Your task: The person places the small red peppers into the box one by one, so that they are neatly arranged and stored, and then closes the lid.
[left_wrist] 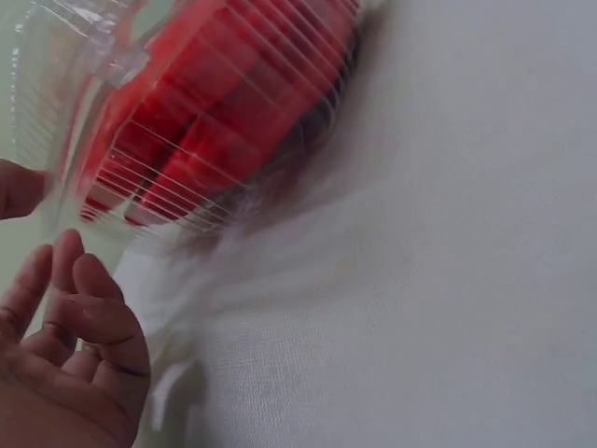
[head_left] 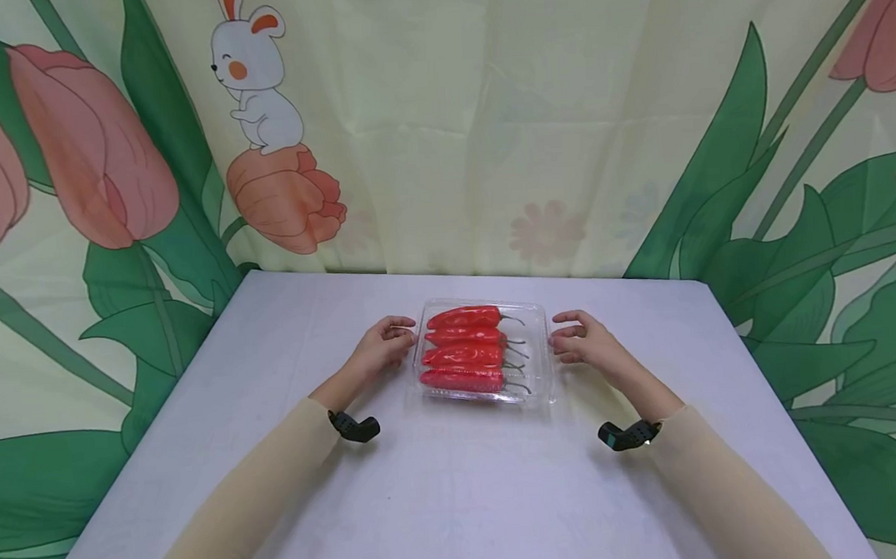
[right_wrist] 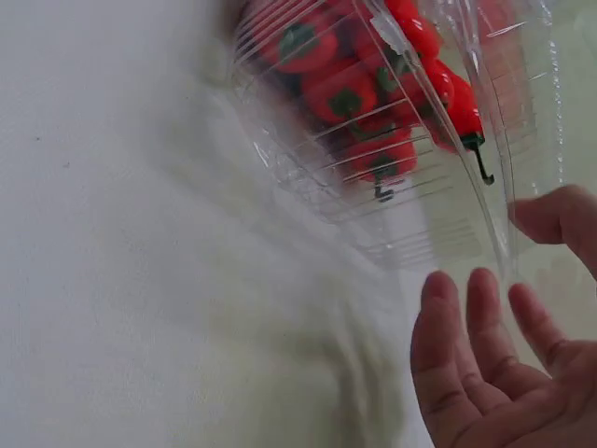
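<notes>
A clear plastic clamshell box (head_left: pixel 538 355) lies on the table with its lid down. Inside it, several red peppers (head_left: pixel 462 357) with thin green stems lie side by side, stems toward the right. At the box's left edge is my left hand (head_left: pixel 383 346), fingers loosely bent, fingertips by the rim. My right hand (head_left: pixel 586 340) faces it from the right edge, fingers spread and slightly bent. In the right wrist view, the thumb (right_wrist: pixel 550 219) is at the rim and the other fingers sit just below it. Whether the fingertips press on the plastic is hard to tell.
A white cloth covers the table (head_left: pixel 457 496). Behind it hangs a curtain (head_left: pixel 561 124) printed with tulips and a rabbit. Each wrist bears a black camera on a band, the left one (head_left: pixel 355 427) and the right one (head_left: pixel 629 434).
</notes>
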### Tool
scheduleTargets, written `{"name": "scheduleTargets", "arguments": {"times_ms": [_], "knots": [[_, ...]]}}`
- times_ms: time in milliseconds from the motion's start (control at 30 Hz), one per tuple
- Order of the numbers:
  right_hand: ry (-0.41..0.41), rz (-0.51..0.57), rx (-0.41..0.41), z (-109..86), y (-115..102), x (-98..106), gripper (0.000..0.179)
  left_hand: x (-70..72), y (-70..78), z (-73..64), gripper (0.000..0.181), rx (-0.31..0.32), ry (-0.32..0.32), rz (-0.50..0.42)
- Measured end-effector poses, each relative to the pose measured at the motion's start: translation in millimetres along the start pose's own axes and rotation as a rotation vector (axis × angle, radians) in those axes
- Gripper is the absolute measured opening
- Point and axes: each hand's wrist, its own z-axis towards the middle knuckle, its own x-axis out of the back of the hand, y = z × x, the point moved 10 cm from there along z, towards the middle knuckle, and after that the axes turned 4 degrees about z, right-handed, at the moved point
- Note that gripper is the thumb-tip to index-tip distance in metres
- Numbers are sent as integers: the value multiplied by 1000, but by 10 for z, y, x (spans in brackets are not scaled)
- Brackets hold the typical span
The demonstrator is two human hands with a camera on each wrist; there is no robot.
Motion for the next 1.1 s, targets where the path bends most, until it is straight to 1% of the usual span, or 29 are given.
{"name": "scheduleTargets", "arguments": {"times_ms": [67,133,233,300,367,467,600,767,833,933,1100], "knots": [[-80,-18,-46,-52,44,-41,60,-19,-40,-26,43,24,-45,13],[-186,-44,-90,-118,95,-104,52,-49,-98,-68,40,59,-115,33],[-349,-66,-140,-234,173,-215,35,-106,-196,-173,34,113,-264,106],[-439,-79,-159,-305,211,-287,28,-143,-251,-263,28,142,-365,151],[-496,-87,-169,-354,242,-338,26,-174,-280,-348,25,154,-449,193],[-546,-97,-166,-399,268,-391,28,-208,-295,-435,24,161,-528,214],[-580,-77,-167,-420,301,-430,28,-243,-267,-507,28,156,-570,232],[-706,-24,-158,-491,304,-557,33,-295,-224,-578,29,150,-609,211],[-735,3,-159,-509,300,-597,34,-305,-225,-587,27,152,-616,189],[-712,32,-173,-487,304,-600,31,-309,-213,-594,25,149,-615,177],[-633,47,-184,-423,305,-542,22,-315,-200,-565,29,143,-592,200]]}}
